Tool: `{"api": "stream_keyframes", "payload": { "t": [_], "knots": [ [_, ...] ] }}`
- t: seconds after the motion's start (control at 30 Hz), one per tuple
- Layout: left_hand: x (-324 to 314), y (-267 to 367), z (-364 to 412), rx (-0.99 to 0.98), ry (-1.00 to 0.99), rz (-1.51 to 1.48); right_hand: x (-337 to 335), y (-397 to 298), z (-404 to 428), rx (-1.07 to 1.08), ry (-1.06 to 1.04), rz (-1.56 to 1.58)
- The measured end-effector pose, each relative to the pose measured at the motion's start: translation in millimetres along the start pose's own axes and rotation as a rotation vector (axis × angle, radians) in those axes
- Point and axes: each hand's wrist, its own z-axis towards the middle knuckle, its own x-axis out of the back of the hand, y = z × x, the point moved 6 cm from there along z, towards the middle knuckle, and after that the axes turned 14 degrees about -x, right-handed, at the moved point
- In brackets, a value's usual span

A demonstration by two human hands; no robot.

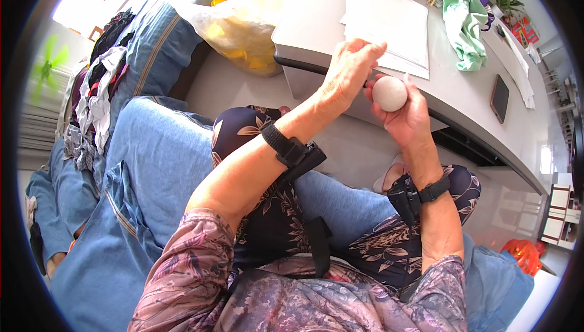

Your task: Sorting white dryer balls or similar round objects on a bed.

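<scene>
My right hand (407,120) cups a pale round ball (389,93) with a matte, slightly rough surface. The thumb lies along its right side and the fingers curl around its left. Just up and left of the ball is my left hand (355,65), its thumb and fingertips drawn together in a pinch. Whether anything thin sits between those fingertips is too small to tell. Both hands are over the near edge of a white table (310,26). White paper sheets (388,22) lie on it beyond my hands.
A mint-green cloth (464,26) and a smartphone (499,98) lie on the table to the right. A plastic bag with yellow contents (237,35) stands left of the table. Clothes (98,90) hang over the blue-covered sofa (155,145). A green fan (47,68) stands far left.
</scene>
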Motion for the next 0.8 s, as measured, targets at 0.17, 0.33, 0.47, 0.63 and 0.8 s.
{"api": "stream_keyframes", "payload": {
  "t": [0.17,0.33,0.47,0.63,0.8],
  "knots": [
    [-6,-45,-9,0.509,0.041,-0.488,-23,-37,-19,0.403,0.112,-0.162],
    [-27,-36,-7,0.422,-0.203,-0.855,-47,-47,-31,0.576,0.009,-0.457],
    [-13,-43,-5,0.444,-0.072,-0.687,-33,-49,-26,0.540,0.072,-0.351],
    [-11,-21,-1,0.207,-0.030,-0.347,15,-28,-6,0.158,0.087,-0.103],
    [-19,-1,-7,-0.248,-0.155,0.304,18,7,1,-0.091,0.078,-0.033]
  ]
}}
